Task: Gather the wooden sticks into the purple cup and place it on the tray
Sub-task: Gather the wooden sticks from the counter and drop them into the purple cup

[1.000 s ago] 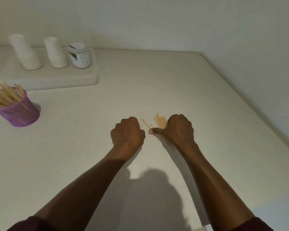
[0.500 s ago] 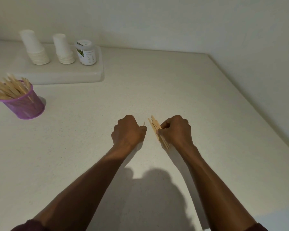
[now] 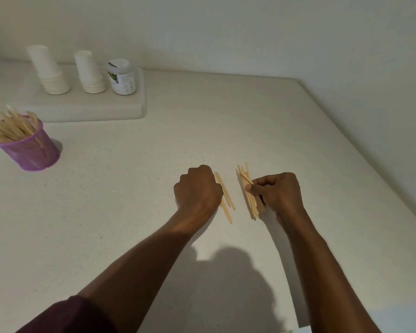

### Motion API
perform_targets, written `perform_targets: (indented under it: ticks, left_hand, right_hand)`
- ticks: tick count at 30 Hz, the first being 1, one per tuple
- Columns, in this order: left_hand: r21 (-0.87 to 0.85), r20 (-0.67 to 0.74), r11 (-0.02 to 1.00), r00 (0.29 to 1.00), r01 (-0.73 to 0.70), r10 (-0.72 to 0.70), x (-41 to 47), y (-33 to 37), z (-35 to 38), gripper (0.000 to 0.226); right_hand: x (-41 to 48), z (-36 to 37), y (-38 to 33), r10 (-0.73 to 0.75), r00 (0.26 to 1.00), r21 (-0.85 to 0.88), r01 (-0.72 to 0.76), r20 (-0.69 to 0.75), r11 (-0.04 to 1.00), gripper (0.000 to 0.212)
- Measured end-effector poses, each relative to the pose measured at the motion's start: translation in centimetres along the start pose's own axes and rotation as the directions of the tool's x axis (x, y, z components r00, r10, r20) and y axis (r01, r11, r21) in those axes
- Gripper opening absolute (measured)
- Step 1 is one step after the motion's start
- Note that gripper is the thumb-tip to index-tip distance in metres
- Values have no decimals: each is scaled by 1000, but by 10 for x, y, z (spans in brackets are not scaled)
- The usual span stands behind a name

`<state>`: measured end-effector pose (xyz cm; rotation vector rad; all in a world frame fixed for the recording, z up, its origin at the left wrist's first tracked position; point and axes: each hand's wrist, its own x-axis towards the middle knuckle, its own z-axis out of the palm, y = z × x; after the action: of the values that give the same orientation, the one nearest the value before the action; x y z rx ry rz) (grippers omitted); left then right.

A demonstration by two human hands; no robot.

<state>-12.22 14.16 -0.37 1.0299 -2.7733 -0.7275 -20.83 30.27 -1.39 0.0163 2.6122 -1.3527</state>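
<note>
My right hand (image 3: 277, 192) is closed around a bundle of wooden sticks (image 3: 249, 188) at the middle of the white counter. A few loose sticks (image 3: 226, 199) lie flat beside my left hand (image 3: 197, 189), which is curled into a fist and touches them; whether it grips any I cannot tell. The purple mesh cup (image 3: 29, 147) stands at the far left, upright, holding several sticks. The white tray (image 3: 87, 109) lies behind the cup, near the wall.
On the tray stand two stacks of white paper cups (image 3: 49, 72) and a white jar (image 3: 121, 76) with a green label. Walls close the counter at the back and right. The counter's front edge shows at lower right.
My hands have moved apart. The right hand drew its bundle of sticks to the right, and a few sticks now lie exposed beside my left fist.
</note>
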Motion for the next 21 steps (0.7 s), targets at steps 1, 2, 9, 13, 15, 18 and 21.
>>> perform_targets:
  ticks: [1,2,9,13,15,18,21]
  left_hand:
    - [28,-1,1000,1000,-8,8,0,3,1,35]
    - [44,-1,999,1000,-14,14,0,6,2,35]
    - [86,-91,993,992,-82,90,-7,14,19,41]
    - [225,-66,971,993,-82,99,-10,24,21,37]
    - [210,-55,976,996,-59,72,-9,27,17,26]
    - [197,0,978,998,-61,62,-6,28,7,46]
    - [213,25,970,993,-116,113,-7,27,1,51]
  right_hand:
    - [1,-3,2,9,1000,14,-9,-5,1000,15]
    - [0,-7,4,19,1000,24,-18,-8,1000,13]
    - [-2,-19,19,34,999,34,-34,-27,999,14]
    - [-2,-21,23,33,999,43,-32,-24,999,18]
    - [-2,-21,23,32,999,49,-31,-20,998,21]
    - [-3,-21,23,32,999,52,-31,-13,998,22]
    - [-4,-18,23,27,1000,50,-27,-6,998,20]
